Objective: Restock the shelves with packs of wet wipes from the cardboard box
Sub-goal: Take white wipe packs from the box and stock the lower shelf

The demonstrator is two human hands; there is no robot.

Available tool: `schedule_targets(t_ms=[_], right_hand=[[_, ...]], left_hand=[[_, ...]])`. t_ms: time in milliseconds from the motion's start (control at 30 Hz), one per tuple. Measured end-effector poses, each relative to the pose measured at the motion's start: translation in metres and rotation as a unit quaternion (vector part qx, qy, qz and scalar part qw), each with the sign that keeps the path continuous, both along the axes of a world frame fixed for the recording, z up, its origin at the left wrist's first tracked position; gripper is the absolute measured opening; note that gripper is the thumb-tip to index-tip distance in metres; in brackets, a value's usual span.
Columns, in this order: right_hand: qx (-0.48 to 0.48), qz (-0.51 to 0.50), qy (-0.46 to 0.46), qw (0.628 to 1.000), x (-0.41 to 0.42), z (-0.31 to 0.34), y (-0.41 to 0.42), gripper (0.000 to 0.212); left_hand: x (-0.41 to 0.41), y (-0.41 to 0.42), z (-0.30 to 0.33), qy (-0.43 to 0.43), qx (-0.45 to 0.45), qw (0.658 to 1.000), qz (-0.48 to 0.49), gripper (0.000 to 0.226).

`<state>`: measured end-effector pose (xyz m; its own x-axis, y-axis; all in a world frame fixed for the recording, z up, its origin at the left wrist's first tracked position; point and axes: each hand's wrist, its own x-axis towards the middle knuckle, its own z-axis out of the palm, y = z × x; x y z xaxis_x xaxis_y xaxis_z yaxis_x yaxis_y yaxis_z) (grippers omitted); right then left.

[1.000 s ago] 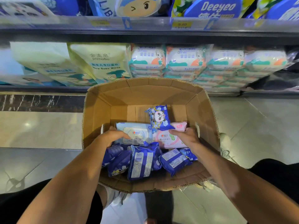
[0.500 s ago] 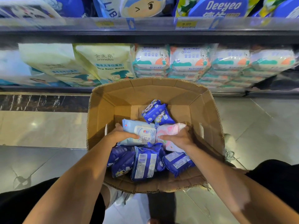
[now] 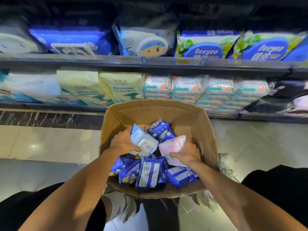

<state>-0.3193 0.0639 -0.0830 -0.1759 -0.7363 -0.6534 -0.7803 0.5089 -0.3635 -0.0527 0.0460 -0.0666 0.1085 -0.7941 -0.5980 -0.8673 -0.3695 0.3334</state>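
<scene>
Wipes packs look soft & squishy, film wrap prob a bit slick, light enough for one hand each imo. Best hold is across the fat middle, thumb on one face and fingers round the other, not by the crimped ends.

The person's got both hands down in the cardboard box (image 3: 206, 130), which sits on the floor in front of the shelves (image 3: 150, 64). Left hand (image 3: 124, 143) has its grip curled round the pale blue pack (image 3: 143, 140), thumb over the near edge, pack tilted up w/ its far end raised. Right hand (image 3: 187, 153) grips the pink pack (image 3: 173, 145) the same way, fingers wrapped round the right side, thumb across the near face. Both packs are tipped up against each other, just above the pile. Neither grip is open at all, both full of pack.

Rest of the stock: dark blue packs (image 3: 150, 174) jumbled at the near end of the box, a couple more at the far side. Lower shelf behind already has stacked packs.
</scene>
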Motion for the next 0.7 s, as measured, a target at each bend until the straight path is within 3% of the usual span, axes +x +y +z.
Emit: schedule_targets(t_ms=[100, 200, 400, 700], right_hand=[[-0.044, 0.026, -0.013, 0.999, -0.013, 0.043, -0.005, 0.096], [-0.1, 0.028, -0.047, 0.994, -0.02, 0.094, -0.008, 0.094], [-0.232, 0.037, -0.122, 0.964, -0.018, 0.189, -0.018, 0.09], [-0.41, -0.013, -0.247, 0.878, 0.002, 0.302, 0.0, 0.065]], left_hand=[[0.014, 0.006, 0.034, 0.031, -0.044, 0.998, 0.027, 0.1], [0.023, 0.019, 0.073, 0.103, -0.113, 0.985, 0.082, 0.11], [0.04, 0.041, 0.167, 0.21, -0.24, 0.932, 0.172, 0.09], [0.061, 0.077, 0.295, 0.297, -0.405, 0.837, 0.216, 0.075]])
